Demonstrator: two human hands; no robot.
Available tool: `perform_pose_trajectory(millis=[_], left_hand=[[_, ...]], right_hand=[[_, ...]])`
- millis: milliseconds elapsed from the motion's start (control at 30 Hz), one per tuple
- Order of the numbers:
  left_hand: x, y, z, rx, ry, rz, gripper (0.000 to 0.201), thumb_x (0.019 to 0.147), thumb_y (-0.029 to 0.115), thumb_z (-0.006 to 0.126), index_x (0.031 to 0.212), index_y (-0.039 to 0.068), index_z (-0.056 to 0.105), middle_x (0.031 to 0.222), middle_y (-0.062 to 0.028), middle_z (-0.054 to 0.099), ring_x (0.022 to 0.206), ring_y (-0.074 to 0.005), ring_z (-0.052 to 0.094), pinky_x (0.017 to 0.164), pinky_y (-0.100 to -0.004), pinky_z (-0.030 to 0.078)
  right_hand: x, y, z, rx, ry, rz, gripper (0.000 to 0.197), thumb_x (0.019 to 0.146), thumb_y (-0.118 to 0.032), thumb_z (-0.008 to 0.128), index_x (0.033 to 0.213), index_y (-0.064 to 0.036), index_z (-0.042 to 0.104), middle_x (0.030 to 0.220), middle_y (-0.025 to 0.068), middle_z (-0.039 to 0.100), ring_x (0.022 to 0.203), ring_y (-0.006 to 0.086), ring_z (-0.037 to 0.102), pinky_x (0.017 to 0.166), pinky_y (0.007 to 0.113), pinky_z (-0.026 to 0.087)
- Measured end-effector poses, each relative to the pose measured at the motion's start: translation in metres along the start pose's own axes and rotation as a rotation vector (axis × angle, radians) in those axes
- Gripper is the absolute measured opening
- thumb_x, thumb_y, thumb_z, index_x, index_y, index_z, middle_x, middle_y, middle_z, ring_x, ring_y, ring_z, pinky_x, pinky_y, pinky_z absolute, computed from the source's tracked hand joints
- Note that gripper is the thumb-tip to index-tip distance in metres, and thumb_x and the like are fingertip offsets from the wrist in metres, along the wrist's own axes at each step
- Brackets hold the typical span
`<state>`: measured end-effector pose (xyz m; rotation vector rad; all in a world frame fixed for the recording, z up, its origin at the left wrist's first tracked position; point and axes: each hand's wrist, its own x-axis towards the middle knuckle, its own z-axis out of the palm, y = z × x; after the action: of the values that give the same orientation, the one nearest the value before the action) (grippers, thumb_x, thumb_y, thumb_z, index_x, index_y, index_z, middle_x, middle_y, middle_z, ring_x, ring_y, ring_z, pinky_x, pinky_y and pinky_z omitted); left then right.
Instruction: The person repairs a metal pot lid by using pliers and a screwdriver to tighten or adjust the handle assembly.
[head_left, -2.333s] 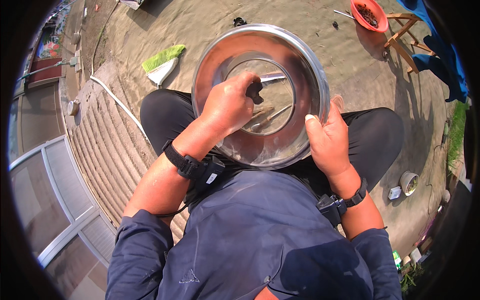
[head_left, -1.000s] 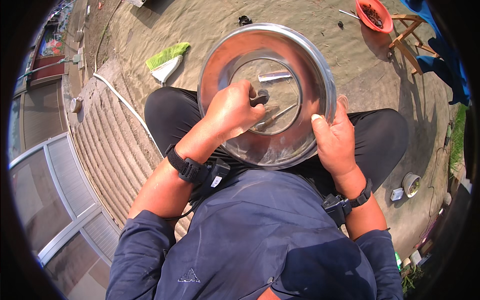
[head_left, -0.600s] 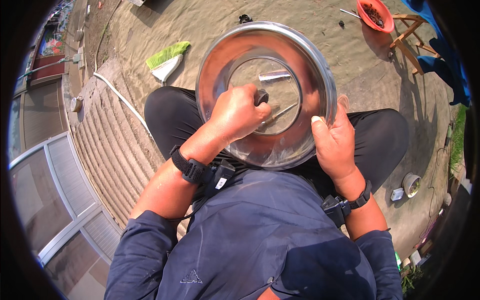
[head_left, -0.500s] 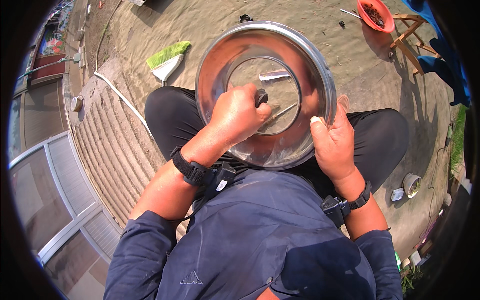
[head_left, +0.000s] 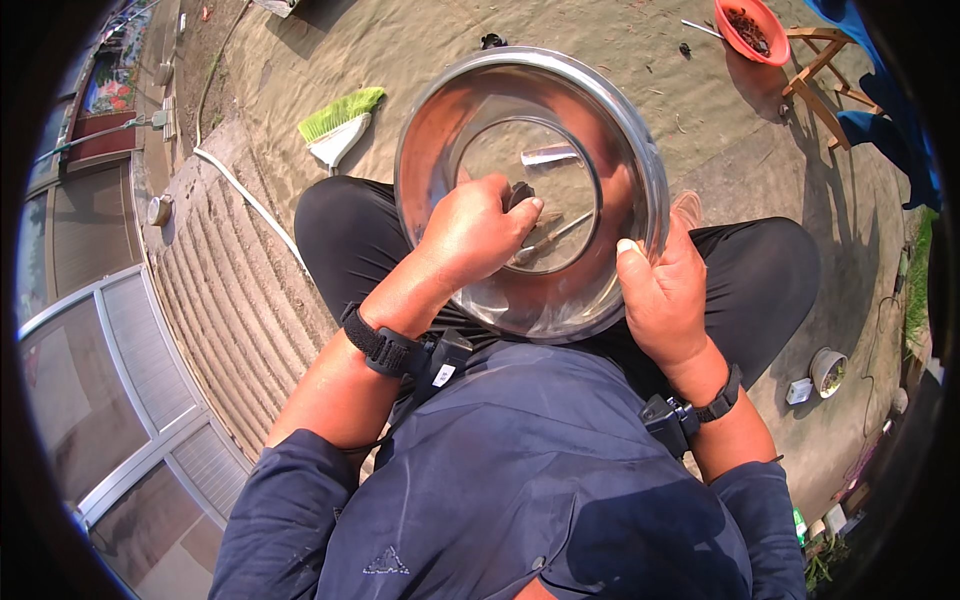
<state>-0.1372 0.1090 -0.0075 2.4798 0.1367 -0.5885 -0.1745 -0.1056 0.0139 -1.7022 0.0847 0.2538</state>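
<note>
Over my lap tilts a wide, shiny steel pot lid (head_left: 620,115), round, with what looks like a glass centre (head_left: 545,185) framed by a dark ring. My right hand (head_left: 665,285) grips its rim at the lower right, thumb on top. At the middle of the lid, my left hand (head_left: 478,228) pinches a small dark lump, perhaps a knob (head_left: 519,195). The fingers partly cover this lump, so its full shape is hidden. A silvery strip (head_left: 549,154) and a thin rod-like shape (head_left: 560,232) show within the centre.
A green-and-white broom head (head_left: 340,128) lies on the ground to the left. At the far right are a red bowl (head_left: 757,35) with dark bits in it and a wooden stool (head_left: 828,75). A small pot (head_left: 827,371) stands to the right, and a pale hose (head_left: 245,192) runs along the left.
The lid has shifted and tilted slightly. My left hand has turned a little at the dark lump, its thumb now higher. My right hand keeps its hold on the rim.
</note>
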Motion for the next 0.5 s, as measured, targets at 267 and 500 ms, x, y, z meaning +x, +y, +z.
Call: perform_pose_trajectory(millis=[267, 500], left_hand=[[-0.0034, 0.0017, -0.0012, 0.122, 0.031, 0.127, 0.028, 0.087, 0.023, 0.069, 0.084, -0.005, 0.062, 0.083, -0.0253, 0.066, 0.077, -0.0430, 0.066, 0.068, -0.0478, 0.051], [-0.0059, 0.0002, 0.0017, 0.278, 0.090, 0.300, 0.020, 0.083, 0.017, 0.067, 0.085, -0.001, 0.060, 0.089, -0.0221, 0.063, 0.080, -0.0438, 0.065, 0.072, -0.0506, 0.052]], right_hand=[[-0.0005, 0.0052, -0.0002, -0.065, 0.023, -0.075, 0.040, 0.085, -0.001, 0.052, 0.124, -0.0019, 0.060, 0.104, 0.0093, 0.068, 0.093, 0.0153, 0.066, 0.086, 0.031, 0.052], [-0.0032, 0.0085, -0.0031, -0.086, 0.034, 0.014, 0.035, 0.085, -0.002, 0.053, 0.119, -0.0016, 0.060, 0.089, 0.0076, 0.065, 0.077, 0.0150, 0.061, 0.076, 0.032, 0.052]])
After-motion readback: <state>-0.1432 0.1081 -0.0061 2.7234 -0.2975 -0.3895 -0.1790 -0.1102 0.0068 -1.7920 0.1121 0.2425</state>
